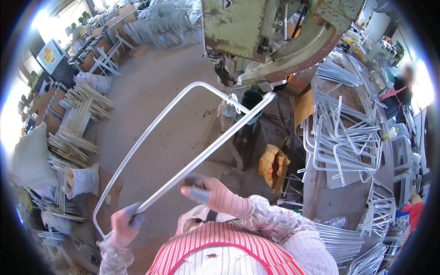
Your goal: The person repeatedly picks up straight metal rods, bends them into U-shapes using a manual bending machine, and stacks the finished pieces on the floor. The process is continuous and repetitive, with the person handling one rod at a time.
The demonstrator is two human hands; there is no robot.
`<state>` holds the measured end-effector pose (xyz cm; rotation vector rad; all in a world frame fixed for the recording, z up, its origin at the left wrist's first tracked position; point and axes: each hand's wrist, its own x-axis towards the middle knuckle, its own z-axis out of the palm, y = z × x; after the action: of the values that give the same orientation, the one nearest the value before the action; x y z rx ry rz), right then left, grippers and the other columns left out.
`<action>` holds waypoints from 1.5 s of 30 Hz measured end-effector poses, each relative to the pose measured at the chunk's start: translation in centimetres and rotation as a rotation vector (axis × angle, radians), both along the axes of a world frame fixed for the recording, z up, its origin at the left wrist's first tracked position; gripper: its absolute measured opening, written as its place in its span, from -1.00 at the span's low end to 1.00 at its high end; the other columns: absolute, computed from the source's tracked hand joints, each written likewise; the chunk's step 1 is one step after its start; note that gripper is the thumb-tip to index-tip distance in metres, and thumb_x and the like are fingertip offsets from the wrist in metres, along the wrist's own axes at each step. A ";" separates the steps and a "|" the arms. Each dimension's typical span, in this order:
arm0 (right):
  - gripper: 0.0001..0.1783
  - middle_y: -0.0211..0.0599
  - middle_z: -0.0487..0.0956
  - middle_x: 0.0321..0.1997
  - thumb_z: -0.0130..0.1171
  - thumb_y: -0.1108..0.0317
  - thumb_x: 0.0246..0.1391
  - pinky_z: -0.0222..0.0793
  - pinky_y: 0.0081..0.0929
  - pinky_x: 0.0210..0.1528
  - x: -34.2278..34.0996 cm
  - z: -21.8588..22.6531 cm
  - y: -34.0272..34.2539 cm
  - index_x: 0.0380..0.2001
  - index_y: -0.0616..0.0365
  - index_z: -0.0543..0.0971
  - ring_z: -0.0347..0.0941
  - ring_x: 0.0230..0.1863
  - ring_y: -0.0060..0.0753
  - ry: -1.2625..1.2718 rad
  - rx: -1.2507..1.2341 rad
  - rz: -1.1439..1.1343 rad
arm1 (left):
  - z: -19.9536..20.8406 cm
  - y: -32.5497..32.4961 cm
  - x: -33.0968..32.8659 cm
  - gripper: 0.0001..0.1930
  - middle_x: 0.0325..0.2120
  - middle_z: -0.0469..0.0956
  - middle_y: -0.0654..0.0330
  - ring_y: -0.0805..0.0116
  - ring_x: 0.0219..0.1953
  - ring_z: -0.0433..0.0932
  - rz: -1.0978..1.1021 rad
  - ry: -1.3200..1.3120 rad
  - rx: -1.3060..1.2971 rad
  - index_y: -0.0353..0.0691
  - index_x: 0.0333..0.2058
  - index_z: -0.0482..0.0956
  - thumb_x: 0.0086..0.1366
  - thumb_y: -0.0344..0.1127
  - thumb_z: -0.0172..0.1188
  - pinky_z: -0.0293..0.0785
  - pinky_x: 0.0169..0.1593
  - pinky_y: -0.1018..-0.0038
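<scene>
My left hand point(124, 227), in a striped glove with grey fingertips, grips the near end of a bent silver metal tube frame point(206, 152). The frame slants up and away, its far end just below the worn green machine point(236, 27). A small bracket point(239, 104) joins its curved bar near the straight bar's far end. Gloved the same way, my right hand point(217, 196) hovers beside the straight bar, thumb and fingers apart with nothing visible between them. Its fingertips are slightly blurred.
Stacked bent tube frames point(343, 137) cover a bench at right. A yellow patterned bag point(274, 167) stands under the machine, right of a foot pedal point(233, 178). Tube bundles and a white sack point(82, 181) line the left. A person point(398, 94) is at far right.
</scene>
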<state>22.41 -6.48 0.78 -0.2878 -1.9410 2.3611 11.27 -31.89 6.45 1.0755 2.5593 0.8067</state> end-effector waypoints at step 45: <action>-0.64 -0.33 0.44 -0.58 0.29 -0.03 -0.14 0.19 -0.27 -0.44 -12.8 -0.7 6.6 -0.49 0.02 0.54 0.42 -0.50 -0.19 0.571 1.691 -0.004 | -9.1 -23.4 -8.4 -0.65 -0.55 0.48 0.26 0.44 -0.63 0.45 0.772 -0.758 1.020 -0.24 -0.10 0.48 0.26 -0.12 0.12 0.40 -0.60 0.53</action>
<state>9.64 0.16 0.08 0.4307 -2.5981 0.1078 2.86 -55.30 -2.66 -0.2168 1.7602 2.2795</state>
